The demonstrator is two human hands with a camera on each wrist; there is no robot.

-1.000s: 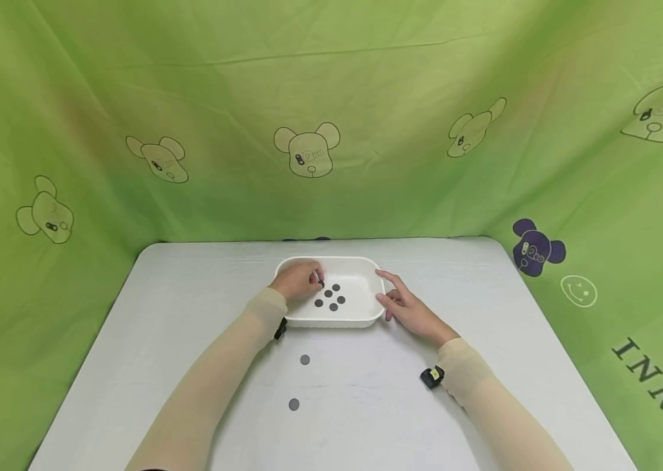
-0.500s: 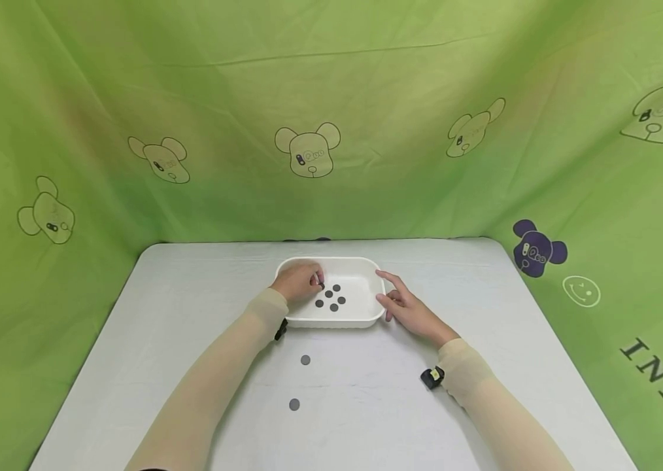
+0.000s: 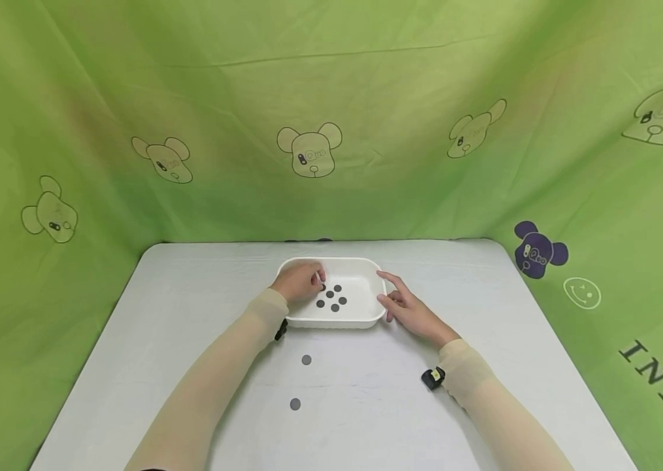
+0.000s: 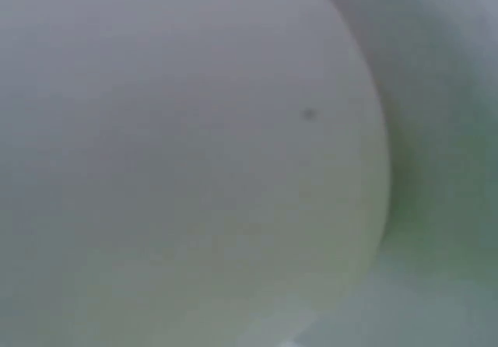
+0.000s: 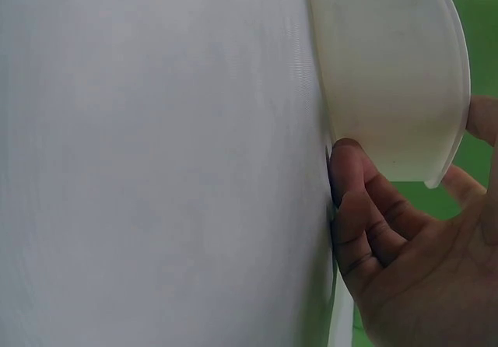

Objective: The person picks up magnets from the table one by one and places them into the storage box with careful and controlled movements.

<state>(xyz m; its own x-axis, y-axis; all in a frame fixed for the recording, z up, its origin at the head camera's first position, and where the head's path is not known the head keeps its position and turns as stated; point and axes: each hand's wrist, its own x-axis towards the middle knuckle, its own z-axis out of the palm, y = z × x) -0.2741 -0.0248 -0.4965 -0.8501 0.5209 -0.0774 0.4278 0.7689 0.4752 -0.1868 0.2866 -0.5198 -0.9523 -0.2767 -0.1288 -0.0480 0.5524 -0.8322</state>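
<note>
A white rectangular tray (image 3: 361, 322) with rounded corners sits on the table. Several small dark discs (image 3: 329, 294) lie flat on its floor. Inside the left part of the tray is my left hand (image 3: 299, 281), its thumb and fingers bent together at one dark disc (image 3: 323, 287), partly covered by the fingertips. My right hand (image 3: 410, 313) holds the tray's right end, thumb and index finger at the rim. In the right wrist view, the other fingers (image 5: 389, 222) curl low against the tray's outer wall (image 5: 389, 82). The left wrist view shows only a blurred pale surface.
Two more dark discs lie on the white table (image 3: 367, 405) in front of the tray, one nearer disc (image 3: 295, 404) and one farther disc (image 3: 306, 360). Green printed cloth (image 3: 314, 209) surrounds the table at the back and both sides.
The disc at my left fingertips sits slightly lower, close to the tray floor. My right hand and the tray stay put; the view shifts slightly.
</note>
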